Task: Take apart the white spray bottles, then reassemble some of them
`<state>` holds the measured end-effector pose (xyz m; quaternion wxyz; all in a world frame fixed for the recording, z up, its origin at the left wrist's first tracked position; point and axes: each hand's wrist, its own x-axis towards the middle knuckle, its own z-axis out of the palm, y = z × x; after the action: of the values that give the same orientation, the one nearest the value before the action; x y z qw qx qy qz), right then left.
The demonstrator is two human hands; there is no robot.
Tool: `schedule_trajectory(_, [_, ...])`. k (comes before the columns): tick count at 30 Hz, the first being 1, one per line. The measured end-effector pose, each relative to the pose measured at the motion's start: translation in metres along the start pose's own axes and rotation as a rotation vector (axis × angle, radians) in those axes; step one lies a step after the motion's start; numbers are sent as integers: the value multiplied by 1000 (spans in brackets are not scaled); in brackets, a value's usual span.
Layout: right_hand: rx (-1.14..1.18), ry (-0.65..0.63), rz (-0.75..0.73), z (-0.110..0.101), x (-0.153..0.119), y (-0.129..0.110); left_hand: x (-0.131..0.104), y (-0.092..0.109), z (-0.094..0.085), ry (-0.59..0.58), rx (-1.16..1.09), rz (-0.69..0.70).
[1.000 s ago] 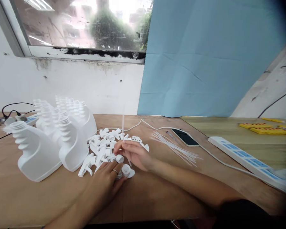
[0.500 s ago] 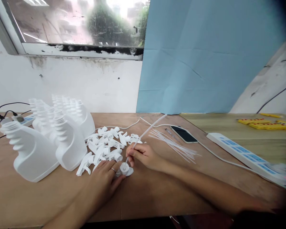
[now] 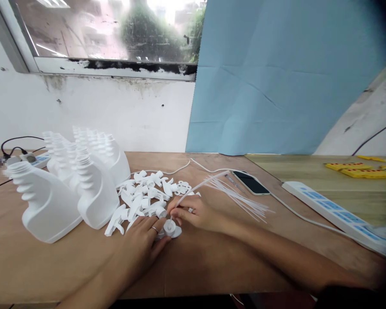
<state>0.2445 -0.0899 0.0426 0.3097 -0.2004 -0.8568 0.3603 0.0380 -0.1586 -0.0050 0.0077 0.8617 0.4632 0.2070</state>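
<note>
My left hand (image 3: 145,235), with a ring on one finger, is closed around a white spray trigger head (image 3: 170,228) and presses it to the table. Its round cap opening faces up. Between the fingertips of my right hand (image 3: 190,210) is a thin white plastic tube (image 3: 202,183), slanting up to the right and slightly bent. The tube's lower end is near the cap; my fingers hide whether it touches. A pile of white spray trigger heads (image 3: 144,193) lies just beyond my left hand.
White spray bottles (image 3: 51,210) without tops stand at the left. Loose plastic tubes (image 3: 239,197) lie right of my hands, beside a pen (image 3: 234,182) and a phone (image 3: 251,183). A power strip (image 3: 328,210), a white cable (image 3: 296,213) and yellow pieces (image 3: 366,171) are farther right.
The tube has tipped lower to the right and now bends, and its lower end has shifted from the cap's centre toward its edge. My left hand keeps its hold on the trigger head.
</note>
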Motion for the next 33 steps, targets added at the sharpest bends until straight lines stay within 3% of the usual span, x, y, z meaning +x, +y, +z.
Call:
schedule_trajectory(4, [-92, -35, -92, -2, 0, 3, 0, 1, -1, 7, 11, -1])
schedule_trajectory(11, [-45, -123, 16, 1, 0, 6, 3, 2, -2, 45, 22, 40])
schedule_trajectory(21, [-209, 52, -95, 22, -4, 18, 3, 0, 1, 21, -16, 32])
schedule_trajectory(27, [-224, 109, -291, 31, -3, 20, 4, 1, 1, 12, -26, 24])
schedule_trajectory(33, [-152, 92, -115, 27, -6, 20, 3, 3, 0, 32, -61, 2])
